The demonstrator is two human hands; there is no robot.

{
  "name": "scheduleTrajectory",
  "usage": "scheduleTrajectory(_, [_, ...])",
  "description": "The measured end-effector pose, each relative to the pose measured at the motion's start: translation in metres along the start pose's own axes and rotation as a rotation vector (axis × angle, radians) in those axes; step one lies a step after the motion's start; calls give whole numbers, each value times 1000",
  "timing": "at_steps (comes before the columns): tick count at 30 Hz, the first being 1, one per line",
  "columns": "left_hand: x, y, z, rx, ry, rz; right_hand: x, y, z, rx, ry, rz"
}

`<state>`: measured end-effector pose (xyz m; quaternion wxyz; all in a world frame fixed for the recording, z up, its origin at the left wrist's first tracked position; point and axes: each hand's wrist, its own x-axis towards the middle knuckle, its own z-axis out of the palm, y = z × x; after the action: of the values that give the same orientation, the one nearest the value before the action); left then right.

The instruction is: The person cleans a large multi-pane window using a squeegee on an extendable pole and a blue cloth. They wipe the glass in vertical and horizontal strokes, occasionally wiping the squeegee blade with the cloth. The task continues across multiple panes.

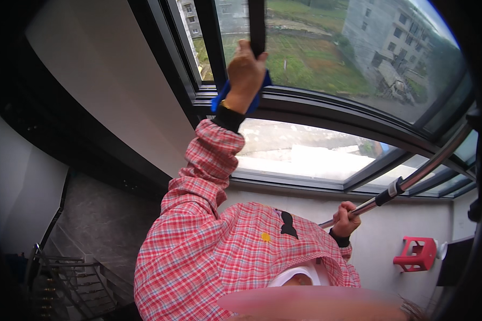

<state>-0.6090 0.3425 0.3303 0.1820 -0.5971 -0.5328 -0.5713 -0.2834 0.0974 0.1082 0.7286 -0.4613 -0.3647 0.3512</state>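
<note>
My left hand [246, 74] reaches up to the dark metal window frame [257, 24], with its back towards me and its fingers bent at the upright bar. A blue cloth [266, 80] shows on both sides of this hand, bunched beneath the palm; the grip itself is partly hidden. Lower right, my right hand [346, 220] is closed round a shiny metal telescopic pole [419, 174] with a dark collar. The pole slants to the upper right, and its lower end passes behind my red checked smock [209, 244]. Glass panes [305, 60] stand before me.
A red plastic stool [414, 254] stands on the pale floor [373, 240] at right, beside a dark box-like object [458, 263]. A metal railing [80, 281] and dark stone floor [112, 208] lie lower left. A pale wall panel [116, 80] borders the window.
</note>
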Motion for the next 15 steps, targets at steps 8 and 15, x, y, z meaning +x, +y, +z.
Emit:
scheduleTrajectory(8, [-18,83,88,-179,-154,49,-2,15,-9,-34,82,-4])
scheduleTrajectory(15, [-24,116,175,-324,-297,38,-10,31,-9,-117,317,-50])
